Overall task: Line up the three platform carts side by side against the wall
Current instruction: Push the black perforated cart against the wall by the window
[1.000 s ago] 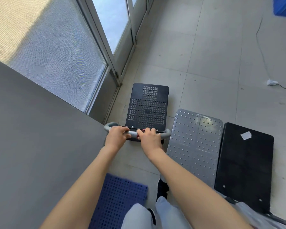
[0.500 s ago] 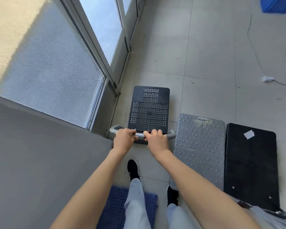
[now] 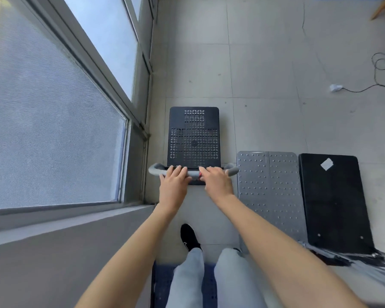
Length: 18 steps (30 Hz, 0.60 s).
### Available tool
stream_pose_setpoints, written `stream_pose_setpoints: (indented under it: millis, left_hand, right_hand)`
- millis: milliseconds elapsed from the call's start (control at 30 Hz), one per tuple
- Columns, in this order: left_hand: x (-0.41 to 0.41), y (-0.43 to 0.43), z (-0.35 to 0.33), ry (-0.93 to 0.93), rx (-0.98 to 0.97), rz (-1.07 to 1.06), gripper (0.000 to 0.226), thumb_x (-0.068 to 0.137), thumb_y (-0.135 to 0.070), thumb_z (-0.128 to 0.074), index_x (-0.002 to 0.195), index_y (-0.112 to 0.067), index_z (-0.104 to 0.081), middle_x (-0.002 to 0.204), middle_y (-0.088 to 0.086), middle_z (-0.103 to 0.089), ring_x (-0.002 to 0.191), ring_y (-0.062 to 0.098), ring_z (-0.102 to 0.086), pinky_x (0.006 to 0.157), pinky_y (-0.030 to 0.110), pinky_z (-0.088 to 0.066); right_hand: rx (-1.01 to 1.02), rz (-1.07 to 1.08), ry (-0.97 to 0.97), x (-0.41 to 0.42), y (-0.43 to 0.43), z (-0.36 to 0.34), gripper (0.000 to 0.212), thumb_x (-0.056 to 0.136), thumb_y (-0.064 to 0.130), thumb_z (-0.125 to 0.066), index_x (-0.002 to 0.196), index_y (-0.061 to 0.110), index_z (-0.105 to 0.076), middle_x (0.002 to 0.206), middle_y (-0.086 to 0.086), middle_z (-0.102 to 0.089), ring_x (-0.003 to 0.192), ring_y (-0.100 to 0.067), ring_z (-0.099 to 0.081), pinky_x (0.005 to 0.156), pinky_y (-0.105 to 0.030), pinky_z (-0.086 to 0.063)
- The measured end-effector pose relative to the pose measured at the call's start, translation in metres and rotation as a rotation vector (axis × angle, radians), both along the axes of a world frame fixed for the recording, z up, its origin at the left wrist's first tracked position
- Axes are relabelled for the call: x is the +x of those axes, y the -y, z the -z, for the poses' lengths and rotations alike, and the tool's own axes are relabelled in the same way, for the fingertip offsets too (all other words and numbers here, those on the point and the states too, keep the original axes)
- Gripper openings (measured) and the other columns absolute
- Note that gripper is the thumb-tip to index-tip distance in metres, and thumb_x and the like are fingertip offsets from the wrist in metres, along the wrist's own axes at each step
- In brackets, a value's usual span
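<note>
Both hands (image 3: pixel 196 183) grip the perforated black cart's handle (image 3: pixel 193 172); no legible writing.

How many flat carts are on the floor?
3. The perforated black cart is by the window, its handle under both hands. The grey studded cart sits to its right, and the plain black cart is farthest right. None seem hidden.

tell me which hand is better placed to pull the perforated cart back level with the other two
Neither clearly: the left hand and right hand both rest on its handle. The right is nearer the silver cart, so perhaps better for guiding that side.
</note>
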<state>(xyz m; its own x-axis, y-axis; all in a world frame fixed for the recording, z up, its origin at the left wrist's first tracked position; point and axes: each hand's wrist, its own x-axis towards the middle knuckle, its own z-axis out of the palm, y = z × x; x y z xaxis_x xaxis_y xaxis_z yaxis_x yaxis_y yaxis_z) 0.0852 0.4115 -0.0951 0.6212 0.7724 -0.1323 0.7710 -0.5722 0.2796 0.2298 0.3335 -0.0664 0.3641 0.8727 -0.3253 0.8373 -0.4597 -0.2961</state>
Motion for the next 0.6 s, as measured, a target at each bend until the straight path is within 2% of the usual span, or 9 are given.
stream_pose_setpoints:
  millis: [167,433,600]
  left_hand:
    - [0.017,-0.032,-0.005,0.018,-0.056,0.003,0.035,0.092,-0.032,-0.055,0.119,-0.013,-0.060,0.113,0.001,-0.062,0.113,0.029,-0.051,0.084,0.052,-0.043]
    - [0.062,-0.085,-0.008,0.043,-0.038,0.005,0.034,0.091,-0.035,-0.045,0.111,-0.012,-0.062,0.104,-0.001,-0.063,0.108,0.026,-0.053,0.079,0.046,-0.044]
    - [0.087,-0.123,-0.006,0.052,-0.037,-0.005,0.025,0.090,-0.031,-0.058,0.108,-0.014,-0.063,0.104,-0.002,-0.064,0.105,0.026,-0.054,0.080,0.049,-0.045]
  right_hand:
    - [0.076,0.034,0.032,0.015,-0.024,0.009,0.017,0.095,0.025,-0.056,0.111,0.022,-0.058,0.097,0.002,-0.063,0.100,-0.026,-0.057,0.083,-0.047,-0.045]
    - [0.190,0.060,0.096,0.056,-0.073,0.017,0.020,0.090,0.019,-0.062,0.109,0.020,-0.062,0.092,0.000,-0.064,0.095,-0.027,-0.059,0.084,-0.050,-0.046]
    - [0.136,0.043,0.040,0.083,-0.113,0.019,0.020,0.090,0.019,-0.061,0.111,0.021,-0.062,0.097,-0.001,-0.067,0.101,-0.029,-0.060,0.090,-0.051,-0.045]
